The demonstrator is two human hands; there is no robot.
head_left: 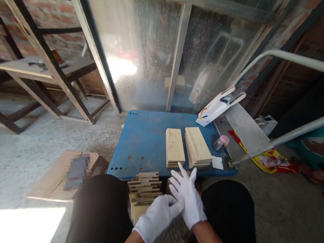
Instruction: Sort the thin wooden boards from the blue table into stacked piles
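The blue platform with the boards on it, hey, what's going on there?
A person in white gloves sits at the blue platform, hands together: the left hand appears to touch the right hand, whose fingers are spread. No board is visible in either hand. Two board stacks, the left stack and the right stack, lie side by side on the platform. A staggered pile of boards sits between the person's knees.

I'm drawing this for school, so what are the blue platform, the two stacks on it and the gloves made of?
The blue platform could be plastic or painted metal; its scuffed surface with round holes leaves that open. The two stacks look like thin wood, perhaps plywood: pale tan, flat, apparently unvarnished. The gloves seem soft white cloth, maybe cotton: matte and hugging the fingers.
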